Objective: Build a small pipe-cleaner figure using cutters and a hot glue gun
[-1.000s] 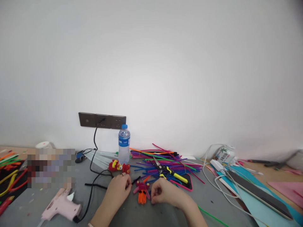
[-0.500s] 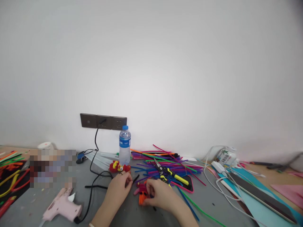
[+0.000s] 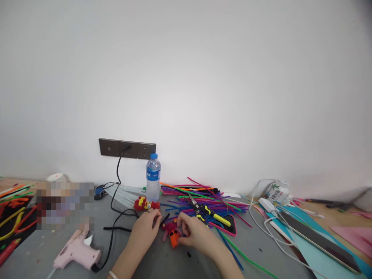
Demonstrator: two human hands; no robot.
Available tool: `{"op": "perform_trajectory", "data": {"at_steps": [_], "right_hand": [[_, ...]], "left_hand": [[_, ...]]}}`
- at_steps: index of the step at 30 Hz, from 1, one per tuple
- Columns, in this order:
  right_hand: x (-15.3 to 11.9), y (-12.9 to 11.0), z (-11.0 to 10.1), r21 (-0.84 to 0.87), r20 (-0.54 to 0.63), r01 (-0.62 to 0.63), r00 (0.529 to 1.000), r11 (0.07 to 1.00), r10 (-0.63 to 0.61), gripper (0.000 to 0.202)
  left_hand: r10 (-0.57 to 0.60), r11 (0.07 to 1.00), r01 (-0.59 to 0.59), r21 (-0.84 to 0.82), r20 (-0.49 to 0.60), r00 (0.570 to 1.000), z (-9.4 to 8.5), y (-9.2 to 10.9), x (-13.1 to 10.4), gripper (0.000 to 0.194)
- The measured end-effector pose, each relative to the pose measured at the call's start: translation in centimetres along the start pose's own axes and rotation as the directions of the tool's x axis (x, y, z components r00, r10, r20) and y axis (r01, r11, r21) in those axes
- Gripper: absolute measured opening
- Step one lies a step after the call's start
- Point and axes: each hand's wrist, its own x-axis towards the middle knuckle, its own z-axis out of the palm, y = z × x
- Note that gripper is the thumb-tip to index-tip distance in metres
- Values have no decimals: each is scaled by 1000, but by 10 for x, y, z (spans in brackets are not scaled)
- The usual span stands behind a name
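Note:
A small orange and pink pipe-cleaner figure (image 3: 173,237) with two dark spots is low in the middle of the view, tilted a little. My right hand (image 3: 194,233) grips its right side between thumb and bent fingers. Just left of the figure, my left hand (image 3: 147,229) has its thumb and fingertips pinched together. A short black pipe-cleaner piece (image 3: 166,218) shows beside those fingertips; whether they hold it I cannot tell. Behind the left hand lies a red and yellow pipe-cleaner piece with an eye (image 3: 147,204).
Yellow-and-black pliers (image 3: 215,216) lie on a heap of coloured pipe cleaners (image 3: 183,205), by a pink-edged phone (image 3: 231,226). A water bottle (image 3: 153,180) stands behind. The pink glue gun (image 3: 77,250) and its black cord are left; white cables (image 3: 270,228) run right.
The figure has turned and shifted slightly left, and more of its front shows. My right hand's fingers have moved up a little. My left hand stays nearly in place.

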Motion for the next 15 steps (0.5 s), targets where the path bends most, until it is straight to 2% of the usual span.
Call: {"op": "perform_trajectory", "data": {"at_steps": [4, 8, 12, 15], "right_hand": [[1, 2, -7, -20, -95, 10, 995, 1000, -12, 25], [3, 6, -14, -17, -206, 90, 974, 996, -92, 33], [5, 2, -9, -48, -389, 202, 898, 978, -205, 42], [2, -20, 6, -94, -443, 304, 840, 948, -313, 42]], "left_hand": [[3, 1000, -3, -15, -6, 1000, -2, 2, -1, 23], [1, 1000, -1, -26, -20, 1000, -1, 2, -1, 24], [2, 999, -3, -43, -23, 1000, 0, 1, 1, 25], [-6, 999, 6, -52, -15, 1000, 1, 0, 2, 26]]}}
